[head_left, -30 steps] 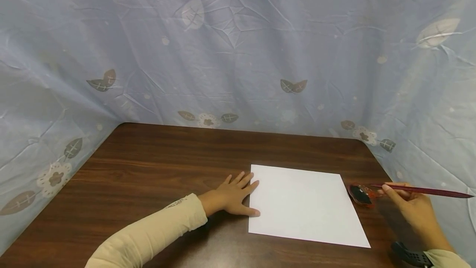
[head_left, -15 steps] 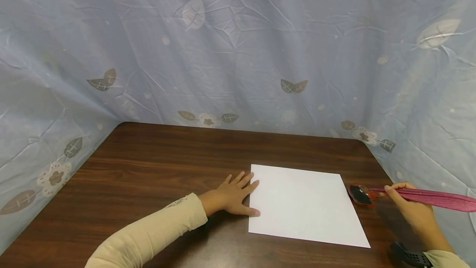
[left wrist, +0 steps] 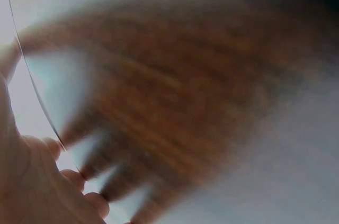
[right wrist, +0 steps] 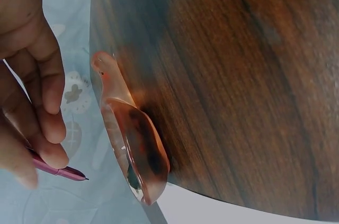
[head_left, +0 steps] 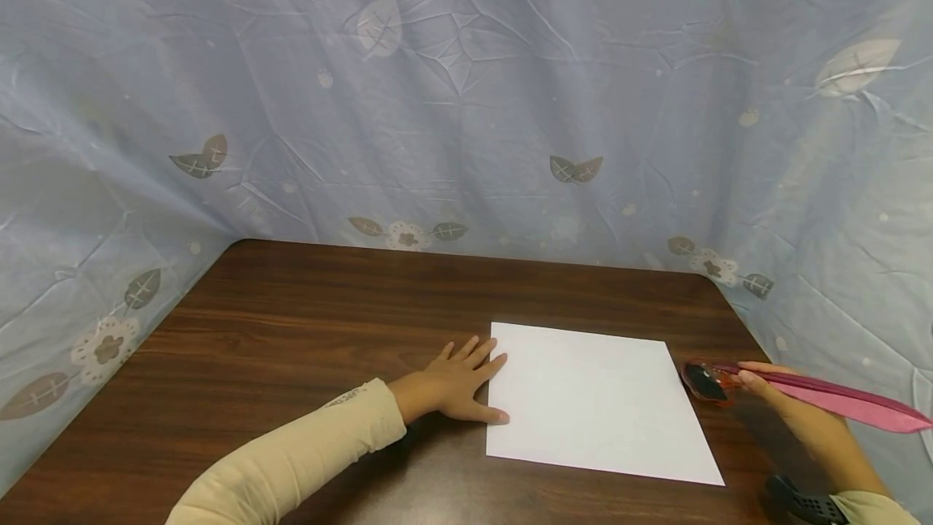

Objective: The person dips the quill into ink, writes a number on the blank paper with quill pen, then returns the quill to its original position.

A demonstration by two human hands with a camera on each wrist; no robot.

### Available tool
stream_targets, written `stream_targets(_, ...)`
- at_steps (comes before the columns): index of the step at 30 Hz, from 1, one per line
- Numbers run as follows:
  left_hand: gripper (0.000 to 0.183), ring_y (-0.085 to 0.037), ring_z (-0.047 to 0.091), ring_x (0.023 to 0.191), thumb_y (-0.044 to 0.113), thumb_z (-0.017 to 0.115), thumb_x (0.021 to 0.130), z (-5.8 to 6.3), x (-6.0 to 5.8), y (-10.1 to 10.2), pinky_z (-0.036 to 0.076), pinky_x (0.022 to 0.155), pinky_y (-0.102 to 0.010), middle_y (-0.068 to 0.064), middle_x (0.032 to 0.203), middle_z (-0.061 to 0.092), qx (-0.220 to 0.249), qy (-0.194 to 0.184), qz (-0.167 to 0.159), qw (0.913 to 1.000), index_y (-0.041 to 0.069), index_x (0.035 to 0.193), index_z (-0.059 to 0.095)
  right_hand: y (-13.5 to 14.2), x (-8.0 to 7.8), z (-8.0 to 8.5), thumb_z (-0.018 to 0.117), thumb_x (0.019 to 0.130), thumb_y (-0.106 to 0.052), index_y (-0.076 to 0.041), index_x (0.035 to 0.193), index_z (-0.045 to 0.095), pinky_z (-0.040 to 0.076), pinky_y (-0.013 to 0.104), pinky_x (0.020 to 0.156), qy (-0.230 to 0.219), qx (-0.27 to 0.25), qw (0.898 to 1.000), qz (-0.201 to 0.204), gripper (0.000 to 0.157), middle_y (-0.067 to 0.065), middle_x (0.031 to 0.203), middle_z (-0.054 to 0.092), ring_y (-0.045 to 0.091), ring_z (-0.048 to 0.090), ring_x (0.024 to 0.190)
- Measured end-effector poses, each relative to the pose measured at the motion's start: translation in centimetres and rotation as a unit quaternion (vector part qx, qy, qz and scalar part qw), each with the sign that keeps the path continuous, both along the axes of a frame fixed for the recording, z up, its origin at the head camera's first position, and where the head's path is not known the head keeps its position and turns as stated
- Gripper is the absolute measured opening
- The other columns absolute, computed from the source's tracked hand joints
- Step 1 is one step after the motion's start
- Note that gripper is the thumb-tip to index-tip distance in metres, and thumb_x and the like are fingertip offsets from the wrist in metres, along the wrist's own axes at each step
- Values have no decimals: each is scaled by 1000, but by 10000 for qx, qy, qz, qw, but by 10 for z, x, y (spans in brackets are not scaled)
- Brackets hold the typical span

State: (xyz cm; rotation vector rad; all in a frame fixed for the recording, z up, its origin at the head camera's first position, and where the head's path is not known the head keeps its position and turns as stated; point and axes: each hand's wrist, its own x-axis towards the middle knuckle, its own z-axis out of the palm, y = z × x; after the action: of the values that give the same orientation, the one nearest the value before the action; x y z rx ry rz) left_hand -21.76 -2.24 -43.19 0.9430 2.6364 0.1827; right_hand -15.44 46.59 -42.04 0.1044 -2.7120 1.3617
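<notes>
A white sheet of paper (head_left: 594,403) lies on the table. My left hand (head_left: 457,390) rests flat at its left edge, fingers spread, with some fingertips and the thumb on the paper. To the right of the sheet, my right hand (head_left: 802,416) pinches a pink feather quill pen (head_left: 849,399), the feather trailing off to the right. In the right wrist view the dark pen tip shows beyond the fingers. Near that tip is a translucent orange dish (right wrist: 135,144) with a short handle and a dark pool inside; whether they touch cannot be told.
The dark wooden table (head_left: 328,306) extends left of and behind the paper. A pale blue patterned curtain (head_left: 452,104) hangs round its back and sides. The dish stands close to the table's right edge.
The quill pen has turned in my right fingers, so its feather now shows a broad pink face and slopes lower. The right fingers shift slightly left. My left hand and the paper stay put.
</notes>
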Motion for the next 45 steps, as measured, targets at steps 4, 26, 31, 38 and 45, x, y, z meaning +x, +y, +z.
stream_targets(4,94,-26,0,148,76,47,82,1,2,0,5,116,-56,0,162,-1,14,-22,4,10000,27,155,13,-2,2,0,56,98,-19,5,129,55,46,8,73,-77,62,9998,-183,39,-19,103,69,-9,60,92)
stream_targets(26,93,-28,0,148,73,48,84,4,2,-1,5,116,-57,-2,162,-1,20,-53,-27,10000,25,155,13,7,-3,9,59,97,-17,8,112,65,52,17,66,-466,176,9988,-31,30,-10,90,73,1,65,80)
stream_targets(31,94,-27,1,148,74,48,83,3,1,-1,6,116,-57,-2,162,1,65,-15,-24,10000,25,155,14,8,-6,14,56,96,-7,0,110,70,56,20,68,-481,-301,9971,510,20,-12,95,72,2,68,83)
stream_targets(38,94,-28,1,148,74,47,84,3,1,-1,6,115,-57,-3,162,1,18,-14,-54,10000,25,156,13,0,-8,20,58,96,-10,7,111,66,55,22,67,-555,34,9976,418,24,-8,93,73,6,67,79)
stream_targets(45,95,-26,0,148,77,46,82,0,-1,0,6,116,-56,-1,162,0,-24,36,-14,10000,27,155,12,-3,-11,22,57,96,-7,9,113,64,53,22,69,-529,40,9965,642,24,-7,96,73,6,67,83)
